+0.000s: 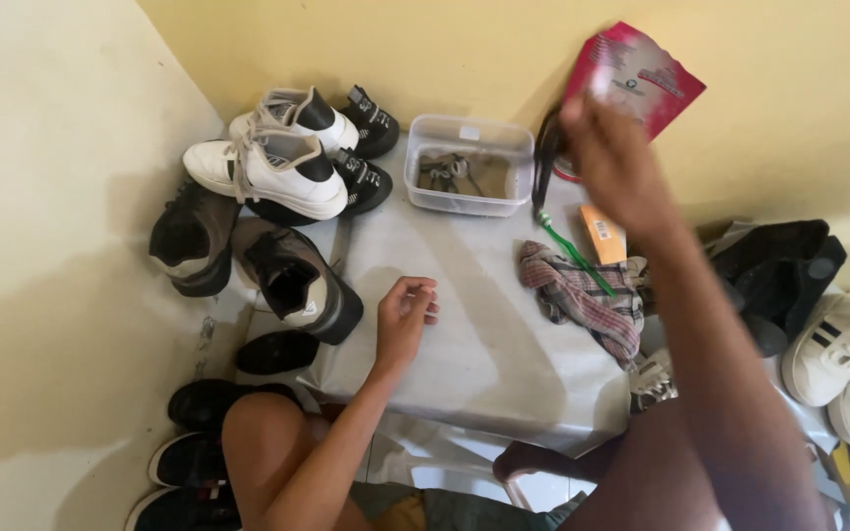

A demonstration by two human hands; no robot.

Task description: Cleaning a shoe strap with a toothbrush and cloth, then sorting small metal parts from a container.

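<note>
Fingers of left hand (pixel 405 313) loosely curled, empty, right hand (pixel 610 162) blurred, grip unclear, clear tub (pixel 468 165) holding murky water, laces.

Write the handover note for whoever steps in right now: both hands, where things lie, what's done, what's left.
Left hand: empty, loosely curled, resting on the white table.
Right hand: raised and blurred at the red packet; grip cannot be told.
Clear tub of murky water with laces in it stands at the back. Checked rag, green toothbrush to its right.
White sneakers sit unlaced on the table's left.
Whether any shoe is cleaned: not visible.
</note>
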